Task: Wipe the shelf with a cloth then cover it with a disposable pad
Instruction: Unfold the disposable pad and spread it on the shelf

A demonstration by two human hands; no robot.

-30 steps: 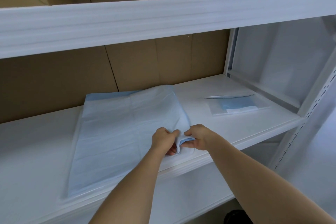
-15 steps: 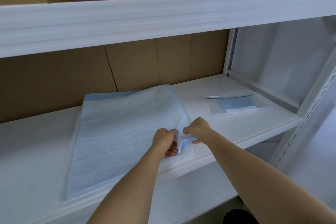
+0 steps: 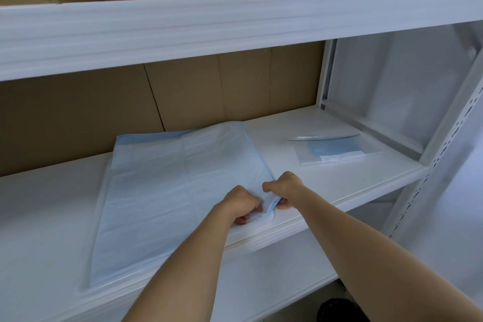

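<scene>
Head view: the left hand (image 3: 241, 202) and right hand (image 3: 286, 185), fingers curled, both pinch the near right corner of the disposable pad (image 3: 170, 185), lifting a small flap between them at the shelf's front edge. Beyond that corner the pale blue pad lies flat across the middle of the white shelf (image 3: 39, 217), reaching its back edge. A clear packet (image 3: 337, 150) lies near the shelf's right end.
</scene>
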